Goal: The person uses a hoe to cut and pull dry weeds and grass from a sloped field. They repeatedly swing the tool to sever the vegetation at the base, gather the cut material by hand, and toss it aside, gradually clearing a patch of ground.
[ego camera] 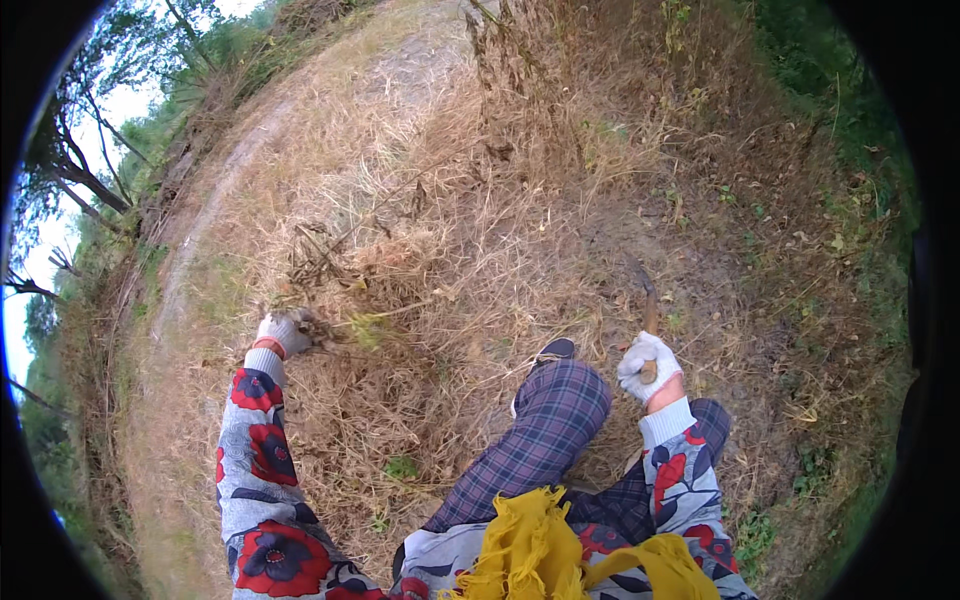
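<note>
My left hand (283, 334), in a white knit glove, is stretched out to the left at a clump of dry weeds (319, 259). Its fingers are partly hidden by the stalks and appear closed around them. On the right, my right hand (649, 367), gloved the same way, grips the wooden handle of a sickle (649, 304). The tool's dark, curved blade points away from me, low over bare soil. Cut straw (390, 420) lies in a loose layer between my left arm and my bent knee.
Tall dry weeds (532, 82) stand ahead. A dirt path (202, 217) runs along the left, with trees (90, 172) beyond it. Green shrubs (817, 90) edge the right side. My plaid-trousered knee (566, 397) and a yellow fringed scarf (532, 544) are close below me.
</note>
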The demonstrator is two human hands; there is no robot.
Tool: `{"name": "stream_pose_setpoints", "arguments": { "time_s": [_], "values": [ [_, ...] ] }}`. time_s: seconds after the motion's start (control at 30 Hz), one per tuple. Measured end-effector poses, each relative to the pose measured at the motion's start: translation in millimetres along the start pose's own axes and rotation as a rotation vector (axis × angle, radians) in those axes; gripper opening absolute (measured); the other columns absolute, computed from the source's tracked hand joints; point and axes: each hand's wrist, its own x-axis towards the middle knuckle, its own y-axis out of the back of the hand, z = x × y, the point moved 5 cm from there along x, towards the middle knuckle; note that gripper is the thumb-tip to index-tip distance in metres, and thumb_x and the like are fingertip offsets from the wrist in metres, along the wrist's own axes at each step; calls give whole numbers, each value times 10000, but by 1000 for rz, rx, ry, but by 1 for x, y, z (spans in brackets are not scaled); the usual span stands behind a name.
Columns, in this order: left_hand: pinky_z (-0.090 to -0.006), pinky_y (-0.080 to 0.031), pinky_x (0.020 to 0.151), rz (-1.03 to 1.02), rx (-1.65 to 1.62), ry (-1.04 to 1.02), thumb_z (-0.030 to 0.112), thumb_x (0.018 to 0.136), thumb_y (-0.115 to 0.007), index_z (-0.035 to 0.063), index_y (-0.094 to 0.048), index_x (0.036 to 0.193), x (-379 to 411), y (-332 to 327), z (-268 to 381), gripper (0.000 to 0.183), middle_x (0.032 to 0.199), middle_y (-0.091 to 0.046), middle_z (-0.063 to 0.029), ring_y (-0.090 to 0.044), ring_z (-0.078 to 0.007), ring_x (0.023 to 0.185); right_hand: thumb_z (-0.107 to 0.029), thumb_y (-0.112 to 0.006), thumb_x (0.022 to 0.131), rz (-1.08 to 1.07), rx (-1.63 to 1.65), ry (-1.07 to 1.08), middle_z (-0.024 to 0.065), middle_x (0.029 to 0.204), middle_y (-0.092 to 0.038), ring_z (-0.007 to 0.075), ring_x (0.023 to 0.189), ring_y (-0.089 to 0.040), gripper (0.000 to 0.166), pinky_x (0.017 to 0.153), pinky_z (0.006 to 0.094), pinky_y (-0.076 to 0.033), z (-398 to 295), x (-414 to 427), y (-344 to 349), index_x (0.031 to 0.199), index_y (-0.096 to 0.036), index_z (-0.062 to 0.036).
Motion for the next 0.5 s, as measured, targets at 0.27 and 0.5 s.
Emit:
{"name": "stream_pose_setpoints", "arguments": {
  "time_s": [0.27, 0.5],
  "values": [
    [-271, -515, 716, 20, -848, 77, 104, 725, -686, 40, -644, 1160, 33, 30, -7, 441, 888, -691, -22, -617, -120, 780, -236, -512, 945, -84, -13, -32, -88, 498, -417, 116, 431, -422, 341, 478, 313, -411, 3, -7, -9, 615, -440, -192],
    [-368, -538, 796, 52, -34, -106, 270, 759, -628, 65, -682, 1059, 53, 68, -1, 367, 1011, -709, -103, -675, -303, 892, -241, -514, 941, -45, 5, -36, -79, 493, -423, 133, 429, -430, 337, 469, 314, -412, 4, -8, -6, 616, -446, -183]
  ]
}}
